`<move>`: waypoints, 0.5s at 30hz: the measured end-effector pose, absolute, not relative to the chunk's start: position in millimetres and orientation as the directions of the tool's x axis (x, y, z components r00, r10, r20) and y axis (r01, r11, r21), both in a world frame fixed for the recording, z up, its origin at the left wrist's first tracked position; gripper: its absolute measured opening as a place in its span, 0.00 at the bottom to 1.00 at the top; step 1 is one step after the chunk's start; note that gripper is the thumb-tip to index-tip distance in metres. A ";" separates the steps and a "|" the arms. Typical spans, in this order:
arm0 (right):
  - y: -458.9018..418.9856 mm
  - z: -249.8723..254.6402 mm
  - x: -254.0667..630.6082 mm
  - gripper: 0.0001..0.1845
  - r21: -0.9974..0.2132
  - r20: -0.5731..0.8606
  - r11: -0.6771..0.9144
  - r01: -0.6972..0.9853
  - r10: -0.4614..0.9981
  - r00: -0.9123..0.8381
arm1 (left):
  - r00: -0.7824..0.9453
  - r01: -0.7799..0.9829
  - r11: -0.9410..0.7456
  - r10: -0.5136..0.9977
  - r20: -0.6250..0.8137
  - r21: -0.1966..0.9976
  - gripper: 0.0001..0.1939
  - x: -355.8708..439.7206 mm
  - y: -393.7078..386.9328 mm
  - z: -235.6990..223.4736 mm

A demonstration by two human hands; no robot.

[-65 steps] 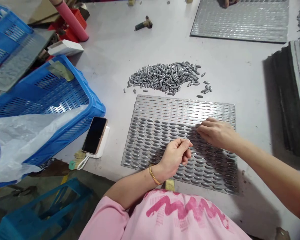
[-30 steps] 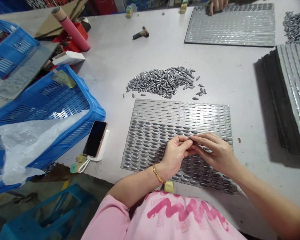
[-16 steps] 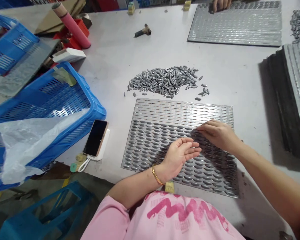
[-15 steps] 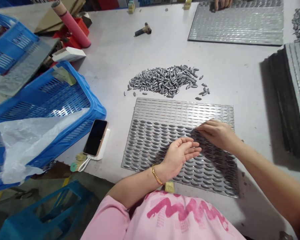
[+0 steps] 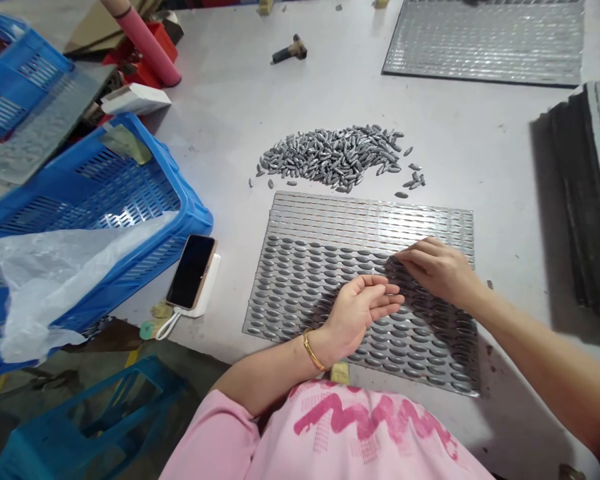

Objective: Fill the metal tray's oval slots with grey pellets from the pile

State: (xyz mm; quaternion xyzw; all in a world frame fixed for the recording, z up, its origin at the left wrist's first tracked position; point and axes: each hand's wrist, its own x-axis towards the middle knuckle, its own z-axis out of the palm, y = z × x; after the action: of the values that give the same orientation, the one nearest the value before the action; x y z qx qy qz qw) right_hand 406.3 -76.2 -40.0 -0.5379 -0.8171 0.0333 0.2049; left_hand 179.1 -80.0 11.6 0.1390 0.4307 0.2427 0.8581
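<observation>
A grey tray-like board [image 5: 325, 217] with fine rows lies before me. Small grey spindle-shaped pieces [image 5: 285, 287] sit in its nearer rows, and its far rows are bare. My right hand [image 5: 437, 270] is over the board's right half, thumb and fingers pinched at the edge of the filled rows. A dark grey spindle-shaped piece [image 5: 394, 262] shows at its fingertips, partly hidden. Palm up, my left hand [image 5: 360, 310] hovers over the filled rows with fingers loosely stretched; I see nothing in its palm. Beyond the board lies a heap of the same pieces [image 5: 333, 157].
At left stand a blue basket [image 5: 193, 200] with a plastic bag [image 5: 55, 287] and a phone [image 5: 193, 272]. Farther off are a small dark-handled tool [image 5: 290, 50], a pink roll [image 5: 153, 50] and another board [image 5: 480, 47]. Stacked boards [image 5: 575, 200] rise at right.
My view has shifted slightly, and another person's hand at the far board has left the picture. Both my hands keep nearly the same place and pose.
</observation>
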 end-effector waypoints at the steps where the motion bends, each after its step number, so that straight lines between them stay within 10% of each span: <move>1: -76.1 -39.0 405.6 0.11 -0.269 0.297 0.421 0.866 0.892 -0.342 | 0.512 -0.297 0.843 0.537 -0.670 0.449 0.05 179.3 -80.5 11.5; 15: -69.0 -25.5 404.3 0.11 -0.037 0.134 0.508 0.860 0.856 -0.500 | 0.502 -0.313 0.835 0.551 -0.667 0.454 0.05 174.4 -81.2 15.9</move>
State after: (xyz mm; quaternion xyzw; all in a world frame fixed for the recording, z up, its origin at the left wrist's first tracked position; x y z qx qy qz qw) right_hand 404.3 -69.0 -25.5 -0.4956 -0.8657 -0.0174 0.0676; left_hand 174.4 -81.2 15.9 0.1382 0.4308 0.2522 0.8554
